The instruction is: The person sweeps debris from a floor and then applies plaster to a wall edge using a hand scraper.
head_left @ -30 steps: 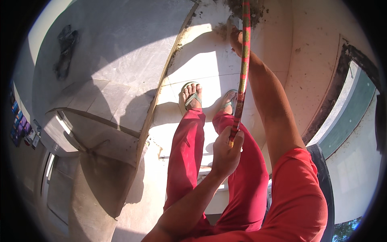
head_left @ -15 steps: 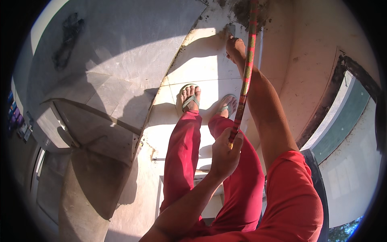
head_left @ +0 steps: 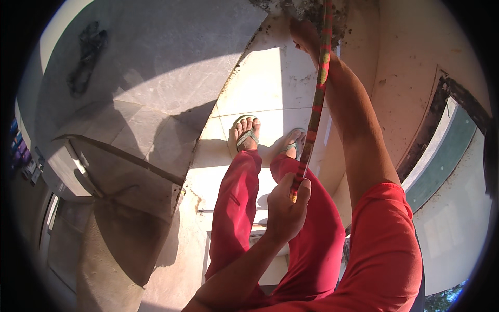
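Holding a red-and-gold patterned pole [head_left: 318, 99] near its lower end, my left grip [head_left: 287, 210] is closing firmly around it, thumb toward the tip. The pole is slanting upward above my right thigh, crossing in front of my right wrist and running out of view at the top. My right grip [head_left: 305, 37] is reaching far forward with fingers curled, just beside dark debris [head_left: 339, 25]; blur is preventing me from telling whether anything is in it. Both feet are standing on a pale tiled floor [head_left: 254, 78], wearing green thong sandals [head_left: 248, 137]. I am wearing red trousers [head_left: 236, 192] and a red sleeve [head_left: 382, 223]. To the left, a grey slab [head_left: 171, 36] is lying partly in shadow and bearing a dark patch [head_left: 86, 58]. To the right, a green panel [head_left: 442, 156] is showing beside a dark, rough border [head_left: 429, 122].
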